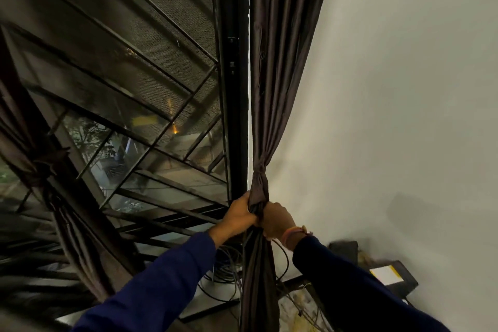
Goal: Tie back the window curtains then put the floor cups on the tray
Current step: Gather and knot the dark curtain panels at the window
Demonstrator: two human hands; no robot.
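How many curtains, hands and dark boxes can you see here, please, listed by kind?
Curtains: 2, the right curtain and the left curtain
Hands: 2, left hand and right hand
Dark boxes: 2, and
Total: 6

White wall (404,89) fills the right side. Window (121,89) at left: dark frame (234,89), slanted metal bars, mesh screen (167,21) over the upper panes. Foliage (89,135) and a small orange light (175,129) visible through the glass. Tangle of cables (226,261) lies low near the frame's foot. Black box (393,275) with a yellow-white label sits by the wall, lower right; a second dark box (345,248) just behind it.
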